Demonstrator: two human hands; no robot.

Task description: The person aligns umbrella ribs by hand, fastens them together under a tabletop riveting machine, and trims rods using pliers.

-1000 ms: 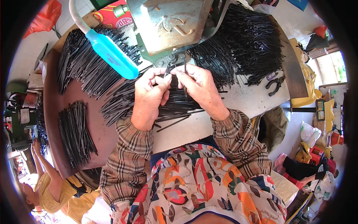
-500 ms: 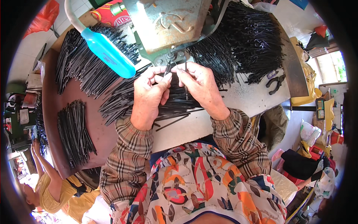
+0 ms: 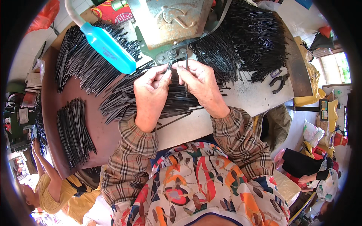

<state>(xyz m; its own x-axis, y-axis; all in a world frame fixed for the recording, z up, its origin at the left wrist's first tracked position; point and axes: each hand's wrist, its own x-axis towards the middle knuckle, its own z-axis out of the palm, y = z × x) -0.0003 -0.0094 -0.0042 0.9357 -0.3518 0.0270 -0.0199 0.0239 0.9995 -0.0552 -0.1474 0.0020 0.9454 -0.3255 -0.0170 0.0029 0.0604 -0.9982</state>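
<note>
Both my hands are raised close together at the front of a green and worn-metal press (image 3: 173, 22), by its small round die (image 3: 172, 54). My left hand (image 3: 151, 90) pinches a thin black umbrella rib between thumb and forefinger. My right hand (image 3: 201, 84) also pinches, with another black umbrella rib (image 3: 186, 56) standing out between its fingers. The fingertips nearly meet, and they hide where the pieces join. Beneath the hands lies a loose pile of black ribs (image 3: 122, 100).
Rib bundles (image 3: 94, 56) lie at the left, more (image 3: 76, 132) nearer me, and a big heap (image 3: 260, 37) at the right. A blue lamp (image 3: 107, 49) hangs over the left bundles. Black-handled pliers (image 3: 279, 83) rest on the right side. Other people work at both sides.
Both hands have shifted slightly, staying at the press with their pinches held. At the right edge, another person's forearm and hand have come further into view.
</note>
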